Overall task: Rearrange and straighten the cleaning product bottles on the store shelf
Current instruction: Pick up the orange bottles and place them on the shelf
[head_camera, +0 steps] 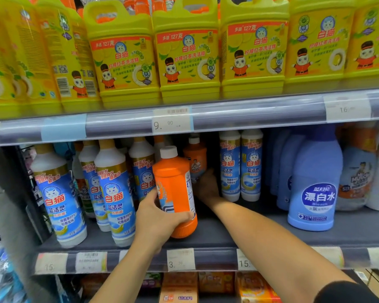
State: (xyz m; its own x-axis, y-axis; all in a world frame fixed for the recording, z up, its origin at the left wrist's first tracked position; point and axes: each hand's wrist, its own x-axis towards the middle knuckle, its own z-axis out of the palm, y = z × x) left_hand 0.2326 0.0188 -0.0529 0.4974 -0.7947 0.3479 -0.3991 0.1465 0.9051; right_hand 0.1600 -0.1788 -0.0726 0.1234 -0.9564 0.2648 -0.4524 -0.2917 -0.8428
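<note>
My left hand (157, 217) grips an orange bottle with a white cap (175, 189) round its lower half, holding it tilted slightly left near the front of the middle shelf (239, 235). My right hand (206, 186) reaches deep into the shelf and touches a second orange bottle (195, 159) standing at the back; its fingers are in shadow and their hold is unclear. White-and-blue toilet cleaner bottles (116, 197) stand to the left, and two more (241, 169) to the right of the gap.
Blue bleach bottles (315, 189) and a pale spray bottle (357, 178) fill the right of the shelf. Large yellow detergent jugs (188, 53) line the upper shelf. Price tags (181, 259) run along the rail. Boxes (179, 287) sit on the shelf below.
</note>
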